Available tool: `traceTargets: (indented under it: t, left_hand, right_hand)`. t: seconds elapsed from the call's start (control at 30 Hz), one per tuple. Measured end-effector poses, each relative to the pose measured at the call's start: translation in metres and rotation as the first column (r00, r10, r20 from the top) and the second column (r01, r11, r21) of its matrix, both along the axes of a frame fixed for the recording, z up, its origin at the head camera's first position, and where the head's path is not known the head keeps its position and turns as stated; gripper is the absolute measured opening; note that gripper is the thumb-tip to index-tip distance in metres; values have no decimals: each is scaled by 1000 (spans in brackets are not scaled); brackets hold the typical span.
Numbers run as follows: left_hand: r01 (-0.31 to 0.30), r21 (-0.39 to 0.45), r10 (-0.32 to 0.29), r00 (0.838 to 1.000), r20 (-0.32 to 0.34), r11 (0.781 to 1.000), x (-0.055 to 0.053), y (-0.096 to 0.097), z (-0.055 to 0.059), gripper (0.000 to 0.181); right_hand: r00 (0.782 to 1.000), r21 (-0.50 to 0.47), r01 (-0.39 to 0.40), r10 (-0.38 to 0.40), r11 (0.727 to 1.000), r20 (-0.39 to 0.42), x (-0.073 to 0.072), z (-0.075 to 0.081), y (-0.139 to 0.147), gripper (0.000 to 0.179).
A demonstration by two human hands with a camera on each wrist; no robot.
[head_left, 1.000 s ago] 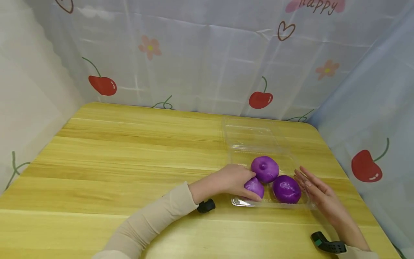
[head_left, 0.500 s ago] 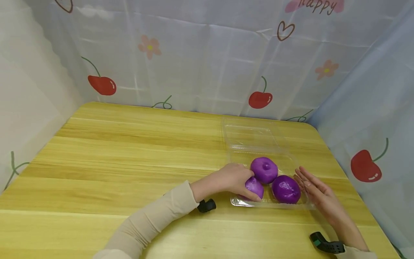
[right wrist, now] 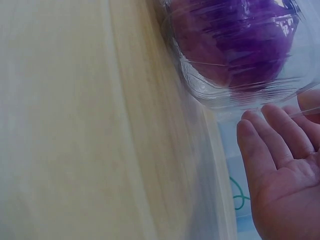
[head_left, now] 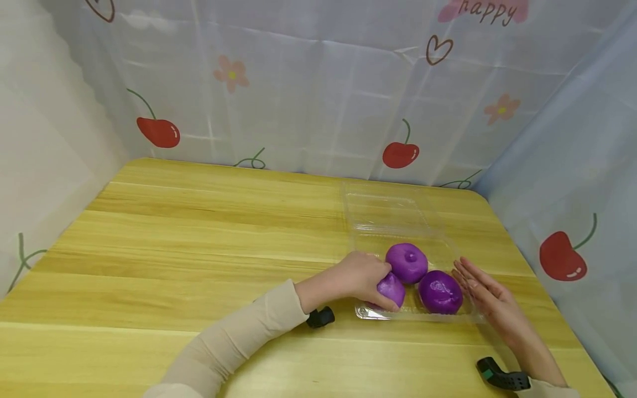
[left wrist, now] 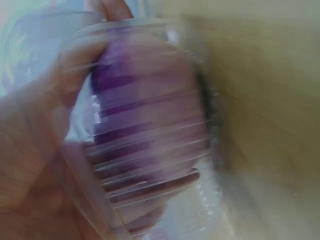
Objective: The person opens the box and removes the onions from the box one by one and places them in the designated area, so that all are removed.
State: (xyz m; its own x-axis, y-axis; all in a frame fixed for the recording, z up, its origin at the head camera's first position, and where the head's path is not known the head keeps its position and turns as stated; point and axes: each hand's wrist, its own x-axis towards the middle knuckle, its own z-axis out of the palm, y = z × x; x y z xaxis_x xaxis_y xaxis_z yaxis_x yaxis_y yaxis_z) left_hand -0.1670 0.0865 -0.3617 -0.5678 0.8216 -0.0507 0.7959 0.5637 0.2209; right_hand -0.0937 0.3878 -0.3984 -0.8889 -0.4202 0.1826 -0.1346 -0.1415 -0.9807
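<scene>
In the head view a clear plastic clamshell box (head_left: 370,314) lies open with three round purple bun-like balls in it. My left hand (head_left: 360,276) reaches over the box's left side and grips the near-left ball (head_left: 391,289), fingers on its far side and thumb on its near side. Behind it sits a ball with a small nub (head_left: 406,263), and to the right is a darker, shiny ball (head_left: 440,292). My right hand (head_left: 497,304) has straight fingers, tips right at the box's right wall. The left wrist view is blurred; the gripped ball (left wrist: 155,105) shows through ribbed plastic.
The box's clear lid (head_left: 385,207) lies folded back on the wooden table (head_left: 199,237) behind the balls. White curtains (head_left: 298,99) printed with cherries hang along the back and sides. Each wrist wears a black camera mount (head_left: 502,378).
The ball at the back has turned a little, its nub shifting to the right. My left hand keeps its hold with barely any movement. My right hand stays beside the box.
</scene>
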Motion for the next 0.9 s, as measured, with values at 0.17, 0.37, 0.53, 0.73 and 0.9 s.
traceTargets:
  t: [0.17, 0.37, 0.53, 0.73, 0.9]
  left_hand:
    - [-20, -72, 21, 1000, 13, 997, 0, 2, 2, 58]
    - [-71, -91, 76, 996, 47, 993, -1, 7, 2, 58]
    - [-87, -44, 90, 994, 55, 995, -2, 8, 2, 56]
    - [-52, 26, 51, 998, 47, 998, -2, 5, 4, 54]
    - [-39, 90, 32, 996, 82, 995, -4, 3, 7, 59]
  right_hand:
    - [1000, -14, -17, 17, 1000, 2, 0, 0, 0, 46]
    - [1000, -20, -24, 23, 1000, -5, 0, -1, 1, 46]
    - [999, -26, -34, 34, 999, 1, 0, -1, 1, 46]
    - [999, -26, -32, 31, 999, -9, 1, 0, 0, 46]
    - [1000, -12, -21, 21, 1000, -22, 1, -1, 0, 46]
